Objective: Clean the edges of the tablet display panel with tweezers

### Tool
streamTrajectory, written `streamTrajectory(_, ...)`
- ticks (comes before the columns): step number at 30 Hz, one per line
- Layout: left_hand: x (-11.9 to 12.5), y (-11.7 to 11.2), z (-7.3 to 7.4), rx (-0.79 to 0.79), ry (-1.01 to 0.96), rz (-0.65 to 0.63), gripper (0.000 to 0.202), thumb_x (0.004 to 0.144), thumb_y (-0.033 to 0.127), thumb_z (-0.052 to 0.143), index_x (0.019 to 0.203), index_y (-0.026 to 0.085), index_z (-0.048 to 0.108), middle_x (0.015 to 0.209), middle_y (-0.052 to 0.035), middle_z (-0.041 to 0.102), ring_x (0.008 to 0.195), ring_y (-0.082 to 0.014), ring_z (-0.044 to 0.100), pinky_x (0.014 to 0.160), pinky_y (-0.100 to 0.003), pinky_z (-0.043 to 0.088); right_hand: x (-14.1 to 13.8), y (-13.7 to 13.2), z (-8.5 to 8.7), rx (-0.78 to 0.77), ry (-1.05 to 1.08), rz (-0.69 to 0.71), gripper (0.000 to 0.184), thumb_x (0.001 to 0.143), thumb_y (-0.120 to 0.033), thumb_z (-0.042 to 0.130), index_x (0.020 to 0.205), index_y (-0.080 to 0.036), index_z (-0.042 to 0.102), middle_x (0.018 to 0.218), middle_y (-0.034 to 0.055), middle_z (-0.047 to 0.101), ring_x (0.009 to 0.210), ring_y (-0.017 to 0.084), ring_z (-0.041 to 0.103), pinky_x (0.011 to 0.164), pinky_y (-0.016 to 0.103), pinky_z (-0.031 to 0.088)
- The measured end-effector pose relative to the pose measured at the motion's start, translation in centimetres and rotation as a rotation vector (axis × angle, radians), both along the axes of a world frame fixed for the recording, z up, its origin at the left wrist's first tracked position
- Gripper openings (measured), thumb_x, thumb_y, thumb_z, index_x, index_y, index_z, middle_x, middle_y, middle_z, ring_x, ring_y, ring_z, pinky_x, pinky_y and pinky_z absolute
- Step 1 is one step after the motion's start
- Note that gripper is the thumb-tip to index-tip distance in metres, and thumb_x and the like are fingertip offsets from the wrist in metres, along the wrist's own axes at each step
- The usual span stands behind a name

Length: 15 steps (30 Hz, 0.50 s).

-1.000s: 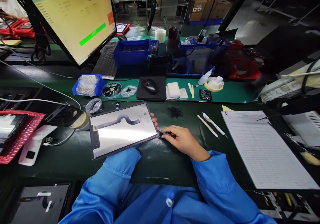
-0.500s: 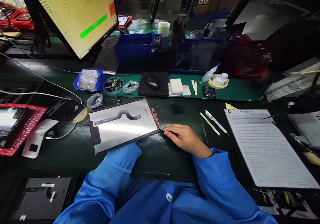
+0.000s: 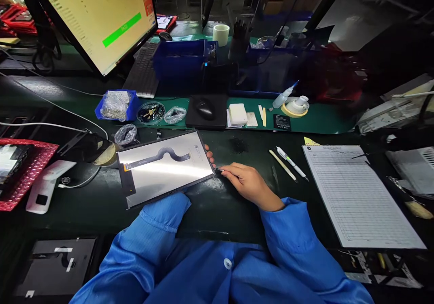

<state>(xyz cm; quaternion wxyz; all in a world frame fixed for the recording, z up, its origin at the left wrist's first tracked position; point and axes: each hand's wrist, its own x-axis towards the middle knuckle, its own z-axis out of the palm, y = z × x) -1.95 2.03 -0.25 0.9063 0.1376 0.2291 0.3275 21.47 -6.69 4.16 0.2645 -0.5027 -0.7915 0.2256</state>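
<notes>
A silver display panel (image 3: pixel 166 169) with a dark flex cable on its back lies tilted over the dark bench, back side up. My left hand (image 3: pixel 210 155) reaches under it; only fingertips show at its right edge, gripping the panel. My right hand (image 3: pixel 246 183) is closed in a pinch on a small dark thin tool (image 3: pixel 219 171) whose tip touches the panel's right corner. Both sleeves are blue.
A monitor (image 3: pixel 98 19) with a green bar stands back left, with a keyboard (image 3: pixel 142 75) and blue bins (image 3: pixel 179 59) behind. A mouse (image 3: pixel 204 108), pens (image 3: pixel 288 161), a paper form (image 3: pixel 356 195) and a red tray (image 3: pixel 20 173) surround the panel.
The view has shifted slightly; the panel and both hands keep nearly the same pose, with my right hand's tool staying at the panel's right corner.
</notes>
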Motion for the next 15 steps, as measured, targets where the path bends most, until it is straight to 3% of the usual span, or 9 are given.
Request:
streamTrajectory(8, 1.1, -0.5, 3.3, -0.072, 0.072, 0.047, 0.061, 0.112, 0.043, 0.007, 0.098, 0.018, 0.061, 0.083, -0.0059, 0.06, 0.081, -0.022, 0.063, 0.088, -0.043, 0.049, -0.1, -0.2, -0.1, 0.021, 0.094, -0.014, 0.02, 0.103, -0.03, 0.067, 0.109, -0.022, 0.083, 0.097, 0.0065, 0.084, 0.085, 0.02, 0.079, 0.082, 0.03, 0.062)
streamTrajectory(12, 1.0, 0.0, 2.5, -0.085, 0.075, 0.03, 0.062, 0.111, 0.043, 0.006, 0.1, 0.018, 0.061, 0.083, -0.0063, 0.06, 0.078, -0.0222, 0.062, 0.091, -0.048, 0.049, 0.1, -0.1, -0.3, 0.068, 0.013, 0.021, 0.023, 0.106, -0.029, 0.062, 0.11, -0.025, 0.084, 0.094, 0.0053, 0.084, 0.083, 0.021, 0.079, 0.077, 0.03, 0.062)
streamTrajectory(15, 0.8, 0.3, 1.7, -0.089, 0.07, -0.004, 0.055, 0.109, 0.04, 0.015, 0.103, 0.016, 0.064, 0.085, -0.0085, 0.062, 0.079, -0.0232, 0.063, 0.092, -0.051, 0.05, 0.1, 0.0, -0.6, 0.071, 0.033, 0.015, 0.022, 0.105, -0.029, 0.062, 0.111, -0.027, 0.084, 0.099, 0.0044, 0.086, 0.086, 0.022, 0.081, 0.079, 0.032, 0.064)
